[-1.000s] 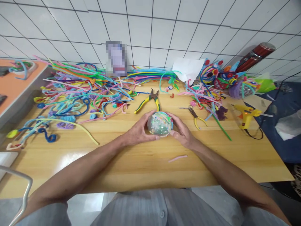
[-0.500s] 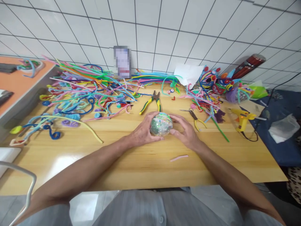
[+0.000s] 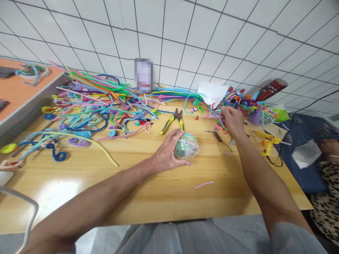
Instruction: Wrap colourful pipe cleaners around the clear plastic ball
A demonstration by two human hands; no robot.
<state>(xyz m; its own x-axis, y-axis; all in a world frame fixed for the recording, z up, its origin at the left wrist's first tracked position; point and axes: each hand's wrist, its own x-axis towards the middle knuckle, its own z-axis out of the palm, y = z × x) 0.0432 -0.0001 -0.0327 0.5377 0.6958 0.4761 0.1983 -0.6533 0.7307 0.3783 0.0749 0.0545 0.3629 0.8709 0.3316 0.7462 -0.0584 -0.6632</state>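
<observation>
A clear plastic ball [image 3: 187, 146] with colourful bits and green inside rests on the wooden table. My left hand [image 3: 166, 151] curves around its left side, fingers behind and thumb in front. At the back right, my right hand [image 3: 233, 121] reaches over a small heap of fuzzy pipe cleaners [image 3: 212, 116]. Its fingertips are pinched together; what is between them, if anything, is hidden. Pliers with green and yellow handles [image 3: 173, 120] lie behind the ball. Between the ball and my right forearm are small yellow-handled pliers [image 3: 221, 141]. A short pink piece of pipe cleaner [image 3: 204, 184] lies in front.
A large tangle of pipe cleaners [image 3: 87, 116] covers the back left. A phone [image 3: 143, 76] leans on the tiled wall. Decorated balls [image 3: 234, 97], a red flask [image 3: 272, 89] and a yellow glue gun [image 3: 268, 141] stand or lie at right. Another person's leopard-print clothing [image 3: 327, 197] shows at far right.
My right hand has left the ball and moved right and away from me to the small pipe cleaner heap. My left hand stays on the ball. The view has shifted slightly.
</observation>
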